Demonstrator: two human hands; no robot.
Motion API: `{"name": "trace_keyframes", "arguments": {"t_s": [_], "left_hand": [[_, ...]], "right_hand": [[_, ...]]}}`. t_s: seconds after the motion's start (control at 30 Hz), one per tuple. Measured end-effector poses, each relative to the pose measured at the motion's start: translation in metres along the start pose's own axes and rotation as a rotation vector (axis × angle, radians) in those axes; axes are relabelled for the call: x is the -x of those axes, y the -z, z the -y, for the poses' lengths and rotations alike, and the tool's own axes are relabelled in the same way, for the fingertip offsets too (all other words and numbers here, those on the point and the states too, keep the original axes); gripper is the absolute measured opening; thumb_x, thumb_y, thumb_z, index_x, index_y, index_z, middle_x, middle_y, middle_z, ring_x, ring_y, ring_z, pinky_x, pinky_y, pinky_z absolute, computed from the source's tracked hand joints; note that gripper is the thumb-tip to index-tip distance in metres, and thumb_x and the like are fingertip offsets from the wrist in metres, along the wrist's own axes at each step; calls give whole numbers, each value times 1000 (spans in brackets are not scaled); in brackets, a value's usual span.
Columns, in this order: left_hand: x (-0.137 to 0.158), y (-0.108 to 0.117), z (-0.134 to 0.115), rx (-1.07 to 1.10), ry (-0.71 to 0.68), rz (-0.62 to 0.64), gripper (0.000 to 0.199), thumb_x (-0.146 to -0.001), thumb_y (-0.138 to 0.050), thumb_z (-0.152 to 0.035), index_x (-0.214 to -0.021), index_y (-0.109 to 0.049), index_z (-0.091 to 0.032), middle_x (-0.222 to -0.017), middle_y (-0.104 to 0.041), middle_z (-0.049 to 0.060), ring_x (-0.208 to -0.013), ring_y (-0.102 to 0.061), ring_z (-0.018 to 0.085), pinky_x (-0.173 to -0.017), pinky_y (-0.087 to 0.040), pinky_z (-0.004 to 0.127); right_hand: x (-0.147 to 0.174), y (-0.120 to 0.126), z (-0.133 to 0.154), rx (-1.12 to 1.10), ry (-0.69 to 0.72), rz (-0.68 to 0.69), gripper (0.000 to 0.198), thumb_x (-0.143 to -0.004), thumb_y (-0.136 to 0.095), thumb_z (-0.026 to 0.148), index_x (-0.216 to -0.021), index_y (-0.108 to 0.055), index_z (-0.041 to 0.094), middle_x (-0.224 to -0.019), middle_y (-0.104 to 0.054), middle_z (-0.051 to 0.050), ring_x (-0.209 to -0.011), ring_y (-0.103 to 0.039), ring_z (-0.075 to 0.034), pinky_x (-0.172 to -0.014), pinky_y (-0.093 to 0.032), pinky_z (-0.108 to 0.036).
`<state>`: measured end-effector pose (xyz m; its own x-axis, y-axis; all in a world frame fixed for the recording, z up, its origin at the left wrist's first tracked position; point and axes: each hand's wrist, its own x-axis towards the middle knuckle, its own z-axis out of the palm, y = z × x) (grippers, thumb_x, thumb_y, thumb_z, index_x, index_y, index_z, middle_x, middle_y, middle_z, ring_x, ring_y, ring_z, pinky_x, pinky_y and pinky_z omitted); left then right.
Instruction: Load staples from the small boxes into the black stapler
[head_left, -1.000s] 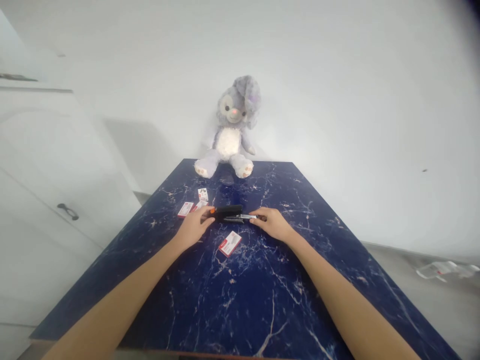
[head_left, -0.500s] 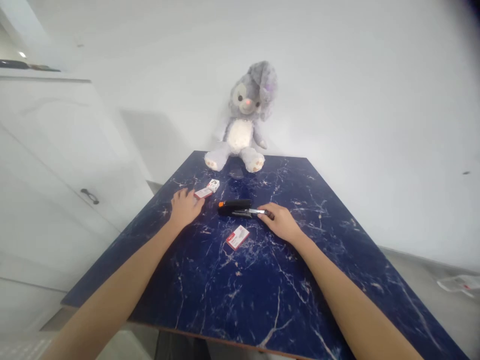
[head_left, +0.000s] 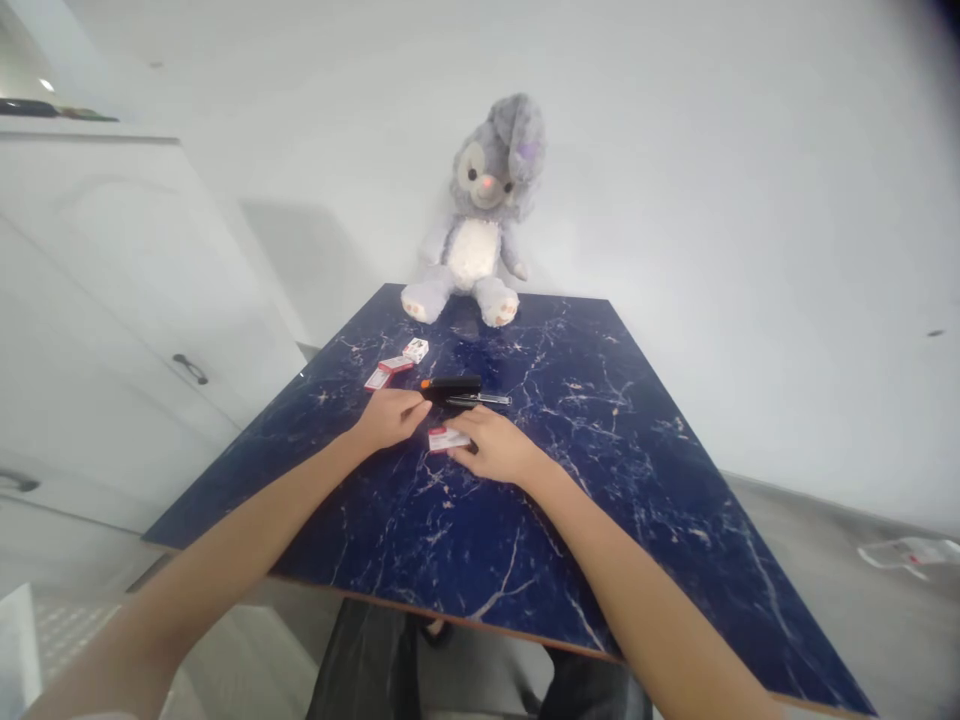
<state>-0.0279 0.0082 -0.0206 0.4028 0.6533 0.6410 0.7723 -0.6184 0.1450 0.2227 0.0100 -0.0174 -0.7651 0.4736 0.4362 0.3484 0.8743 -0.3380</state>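
Note:
My right hand (head_left: pixel 495 445) is closed on a small red-and-white box (head_left: pixel 442 440) lying on the table, its fingertips along the right part. My left hand (head_left: pixel 391 418) is curled, thumb and fingers together, beside the near left end of a black stapler (head_left: pixel 457 385); whether anything is between the fingers is hidden. The stapler has an orange mark at its left end, and a silver strip (head_left: pixel 493 399) extends from its right. Beyond my left hand lie two flat red-and-white boxes, one nearer (head_left: pixel 379 379) and one farther (head_left: pixel 396 364), next to a white patterned box (head_left: pixel 416 349).
A grey plush toy (head_left: pixel 476 220) sits against the wall at the far edge of the dark blue marbled table (head_left: pixel 600 420). White cabinets (head_left: pixel 112 300) with dark handles stand on the left. A clear plastic item (head_left: pixel 907 553) lies on the floor at right.
My right hand has left the stapler's silver strip and moved left and nearer onto the red-and-white box. My left hand has come away from the far boxes to the stapler's left end.

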Motion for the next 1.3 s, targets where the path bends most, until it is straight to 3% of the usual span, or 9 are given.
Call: {"name": "trace_keyframes", "arguments": {"t_s": [0.1, 0.23, 0.37, 0.43, 0.6, 0.7, 0.8, 0.97, 1.3], "left_hand": [[-5, 3, -5, 100, 181, 77, 34, -95, -51, -34, -67, -63, -19, -58, -57, 1, -54, -49, 13, -59, -35, 26], [-12, 13, -26, 253, 372, 134, 29, -94, -51, -36, -100, -74, -18, -71, -68, 4, -60, -58, 15, -65, -40, 25], [-6, 12, -40, 782, 650, 170, 44, -96, -47, -42, -122, -67, -13, -54, -59, -1, -49, -54, 13, -56, -42, 24], [-2, 11, -40, 958, 725, 189, 49, -92, -52, -44, -124, -65, -10, -60, -64, 2, -51, -59, 14, -52, -43, 24], [4, 15, -34, 1117, 736, 260, 51, -86, -64, -42, -128, -62, -12, -98, -73, 14, -75, -71, 20, -63, -55, 29], [3, 15, -33, 1113, 761, 252, 43, -80, -73, -38, -115, -69, -12, -87, -74, 11, -74, -70, 19, -67, -57, 30], [1, 11, -31, 1120, 842, 134, 38, -76, -76, -35, -105, -71, -12, -83, -74, 8, -67, -68, 17, -65, -56, 29], [-1, 4, -24, 1127, 895, -28, 37, -77, -73, -37, -105, -68, -14, -84, -72, 5, -63, -64, 13, -59, -53, 25], [3, 9, -24, 1005, 882, -124, 37, -79, -70, -40, -105, -70, -14, -76, -71, 5, -58, -62, 14, -56, -51, 26]], "right_hand": [[1, -7, -11, -33, -49, -83, 37, -90, -67, 30, -125, -63, 17, -118, -68, -12, -110, -61, -27, -100, -47, -42], [-1, -5, -11, -91, -78, -172, 36, -93, -64, 29, -128, -62, 21, -118, -69, -12, -109, -62, -28, -97, -50, -45], [-6, -7, -7, -117, -46, -271, 38, -94, -63, 29, -131, -60, 21, -122, -67, -12, -112, -61, -28, -100, -49, -47], [-8, -10, -6, -120, -5, -271, 38, -95, -63, 30, -132, -59, 22, -123, -67, -12, -112, -62, -27, -101, -49, -47], [-7, -11, -7, -115, 5, -311, 38, -95, -62, 34, -131, -61, 23, -124, -67, -12, -114, -61, -28, -102, -49, -48], [-3, -8, -11, -143, -15, -314, 43, -90, -69, 38, -130, -62, 23, -124, -67, -11, -114, -63, -27, -103, -50, -46], [1, -4, -15, -160, -94, -330, 44, -86, -72, 39, -126, -65, 23, -122, -69, -10, -112, -66, -26, -102, -51, -44], [2, -1, -11, -180, -186, -377, 31, -88, -69, 33, -118, -69, 24, -119, -71, -9, -108, -69, -24, -99, -54, -41], [-1, -3, 1, -172, -167, -356, 21, -88, -65, 21, -109, -69, 20, -117, -68, -9, -106, -66, -21, -98, -52, -36]]}}
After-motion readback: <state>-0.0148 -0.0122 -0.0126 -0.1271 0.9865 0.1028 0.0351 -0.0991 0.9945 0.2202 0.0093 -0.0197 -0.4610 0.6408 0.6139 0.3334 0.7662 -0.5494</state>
